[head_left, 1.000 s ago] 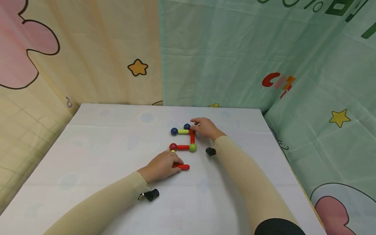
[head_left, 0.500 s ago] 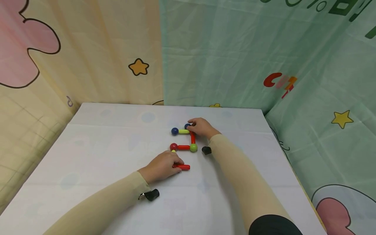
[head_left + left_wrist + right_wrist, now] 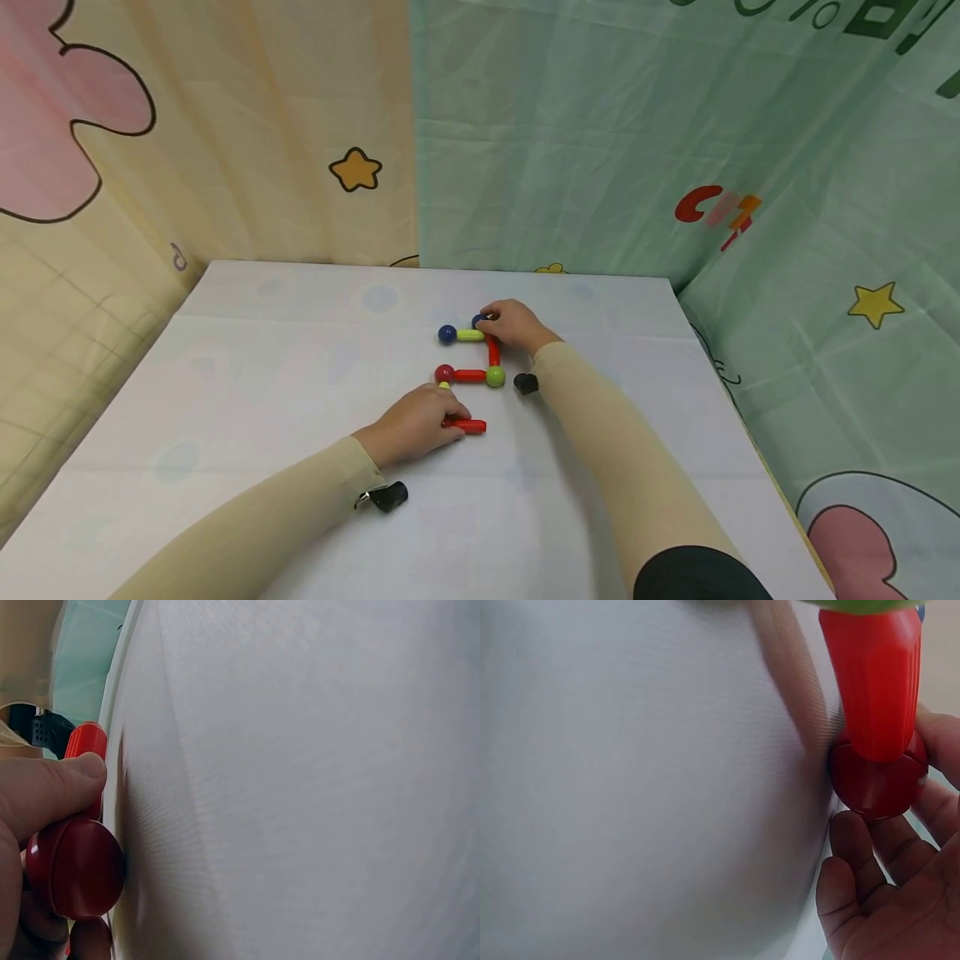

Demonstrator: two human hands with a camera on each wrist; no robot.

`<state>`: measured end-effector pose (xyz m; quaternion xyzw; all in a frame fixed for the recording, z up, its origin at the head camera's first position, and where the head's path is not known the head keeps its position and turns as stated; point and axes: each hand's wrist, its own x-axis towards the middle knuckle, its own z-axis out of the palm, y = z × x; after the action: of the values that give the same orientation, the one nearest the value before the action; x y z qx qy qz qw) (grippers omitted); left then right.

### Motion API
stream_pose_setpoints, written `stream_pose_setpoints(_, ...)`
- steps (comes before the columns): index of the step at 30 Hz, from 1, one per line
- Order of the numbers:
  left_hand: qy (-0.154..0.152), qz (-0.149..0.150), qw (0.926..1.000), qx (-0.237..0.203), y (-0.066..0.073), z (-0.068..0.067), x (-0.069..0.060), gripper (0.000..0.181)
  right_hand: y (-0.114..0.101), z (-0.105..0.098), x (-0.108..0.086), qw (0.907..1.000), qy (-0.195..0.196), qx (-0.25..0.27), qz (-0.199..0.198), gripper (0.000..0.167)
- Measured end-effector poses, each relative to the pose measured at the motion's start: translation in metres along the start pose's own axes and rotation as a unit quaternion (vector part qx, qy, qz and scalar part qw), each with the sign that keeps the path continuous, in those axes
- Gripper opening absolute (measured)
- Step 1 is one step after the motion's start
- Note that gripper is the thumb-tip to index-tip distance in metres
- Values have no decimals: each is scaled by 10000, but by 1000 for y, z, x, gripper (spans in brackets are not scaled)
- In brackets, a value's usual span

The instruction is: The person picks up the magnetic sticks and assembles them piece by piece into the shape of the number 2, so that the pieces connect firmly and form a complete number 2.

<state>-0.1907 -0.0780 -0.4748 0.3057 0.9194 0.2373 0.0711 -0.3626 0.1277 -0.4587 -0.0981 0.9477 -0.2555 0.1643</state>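
Note:
My left hand (image 3: 420, 423) pinches a red rod (image 3: 471, 427) low over the white table. In the left wrist view a dark red ball (image 3: 86, 866) sits at the rod's near end, just under the thumb. My right hand (image 3: 517, 323) holds a small blue ball (image 3: 478, 320) between thumb and fingers, which partly cover it. Beneath that hand is another dark red ball (image 3: 881, 776), joined to a red rod (image 3: 874, 682). The linked pieces include a yellow-green rod (image 3: 470, 335), a second blue ball (image 3: 447, 334), a green ball (image 3: 495, 377) and a red ball (image 3: 445, 373).
The white table (image 3: 262, 400) spreads around the pieces. Printed curtains (image 3: 540, 150) hang behind it and along the right side. Black clips (image 3: 388, 497) stick out at the wrists.
My right hand has shifted slightly left, and its fingers have come round the small blue ball. My left hand keeps its grip on the red rod, nearly still.

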Motion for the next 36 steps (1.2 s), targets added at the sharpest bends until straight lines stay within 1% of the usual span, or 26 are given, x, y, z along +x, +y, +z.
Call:
stream_pose_setpoints(5, 8, 47, 10000, 4, 2, 0, 0, 20, -1, -1, -2, 9999, 33, 92, 44, 47)
stream_pose_setpoints(9, 26, 60, 10000, 31, 2, 0, 0, 21, 2, -3, -2, 9995, 211, 233, 30, 46)
stream_pose_setpoints(13, 9, 8, 10000, 32, 2, 0, 1, 21, 10, -8, -5, 9979, 485, 417, 41, 45)
stream_pose_setpoints(17, -45, -84, 10000, 6, 2, 0, 2, 23, 24, -16, -12, 9973, 569, 451, 126, 45)
stream_pose_setpoints(22, -47, -156, 9999, -44, 1, -1, 4, 23, 43, -26, -23, 9986, 470, 172, 174, 44)
stream_pose_setpoints(26, -33, -195, 9998, -16, -3, -1, 6, 22, 55, -30, -33, 9994, 302, -23, 158, 43)
stream_pose_setpoints(31, -28, -310, 9995, -85, -8, -3, 9, 22, 63, -31, -44, 9997, 124, -86, 210, 45)
stream_pose_setpoints(36, -56, -421, 9990, -148, -10, -8, 12, 24, 68, -27, -56, 9996, 22, -109, 251, 44)
